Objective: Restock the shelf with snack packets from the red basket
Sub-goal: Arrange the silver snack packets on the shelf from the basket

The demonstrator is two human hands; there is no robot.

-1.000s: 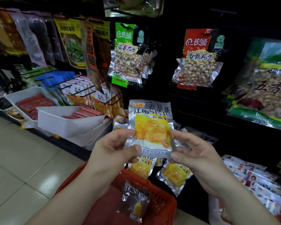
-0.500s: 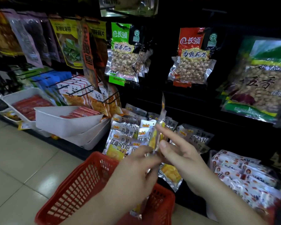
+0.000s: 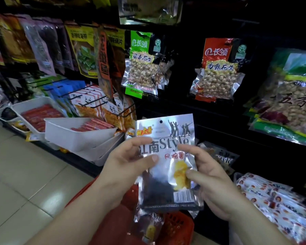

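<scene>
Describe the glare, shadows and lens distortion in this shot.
Head view: glare whitens the silver snack packet that the left hand and right hand grip; the shelf behind it sinks into near-black shadow; wide-angle distortion stretches the green peanut bag at the right edge.

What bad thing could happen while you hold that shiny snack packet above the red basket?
The snack packet is slippery-looking foil, pinched only near its sides by the left hand and right hand, so it might slip and drop into the red basket or onto the floor. The wire hooks stick out just above and left of the hands; they could snag the packet or scratch a hand.
</scene>
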